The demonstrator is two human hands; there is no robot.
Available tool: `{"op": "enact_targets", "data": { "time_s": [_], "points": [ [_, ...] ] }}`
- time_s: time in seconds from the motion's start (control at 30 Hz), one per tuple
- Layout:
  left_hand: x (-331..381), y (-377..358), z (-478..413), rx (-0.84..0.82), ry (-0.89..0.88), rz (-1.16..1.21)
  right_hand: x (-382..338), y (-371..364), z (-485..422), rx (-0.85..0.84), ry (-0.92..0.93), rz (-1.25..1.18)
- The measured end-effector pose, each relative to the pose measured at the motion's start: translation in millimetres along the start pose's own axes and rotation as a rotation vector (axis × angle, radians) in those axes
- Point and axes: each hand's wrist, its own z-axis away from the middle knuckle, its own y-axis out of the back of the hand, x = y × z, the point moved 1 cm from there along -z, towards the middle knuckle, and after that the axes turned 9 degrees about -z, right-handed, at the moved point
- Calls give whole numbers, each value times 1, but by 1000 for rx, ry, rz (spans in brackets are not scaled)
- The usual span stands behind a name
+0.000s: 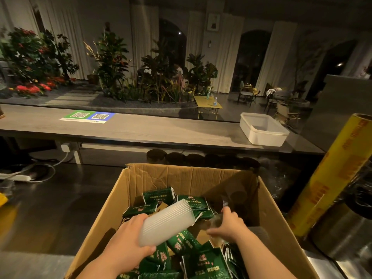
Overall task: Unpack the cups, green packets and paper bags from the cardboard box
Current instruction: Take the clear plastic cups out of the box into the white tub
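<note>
Left hand (128, 238) gripped a tilted stack of translucent white plastic cups (167, 222), just above dark green foil packets (187, 241) in the open brown cardboard box (181, 178). Right hand (229, 224): curled, blurred; I could not tell its hold. My judgement: support the stack's base, lift clear.

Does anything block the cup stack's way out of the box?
Nothing visible does. The left hand grips the cup stack above the green packets, and the cardboard box is open on top.

Left grip (128, 239) clasped tight, right grip (228, 226) blurred, partly curled
</note>
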Motion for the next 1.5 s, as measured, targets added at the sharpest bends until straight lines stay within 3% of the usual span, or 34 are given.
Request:
{"op": "enact_targets", "data": {
  "time_s": [0.07, 0.2, 0.43, 0.53, 0.7, 1.0, 1.07, 1.13, 1.2, 1.27, 1.33, 1.4, 1.5],
  "points": [
    [2, 0, 0, 0, 0, 0, 7, -6, -5, -31, -30, -31],
    [2, 0, 2, -3, -4, 3, 0, -6, -6, 94, 137, -247],
    [0, 0, 3, -9, -23, 12, -22, -6, 14, -96, 396, -687],
    [-1, -1, 2, -30, -35, 19, -21, -6, 15, -229, 391, -907],
    [2, -2, 2, -22, -39, 51, -24, -10, 14, -225, 337, -1162],
    [2, -3, 2, -47, -78, 22, -39, -21, 29, -417, 240, -912],
    [1, -3, 1, -55, -68, 14, -43, -27, 34, -525, 210, -958],
    [0, -3, 2, -57, -54, 14, -44, -24, 33, -521, 171, -1035],
    [1, -3, 2, -51, -57, 15, -40, -16, 29, -345, 173, -958],
    [2, -2, 3, -41, -56, 22, -33, -1, 22, 0, 177, -563],
    [2, -2, 3, -42, -52, 24, -19, 16, 16, 230, 45, -103],
    [1, -1, 3, -48, -48, 31, -3, 28, 16, 290, -170, 97],
    [1, 1, 2, -58, -47, 34, 12, 33, 17, 239, -314, 153]
  ]
}}
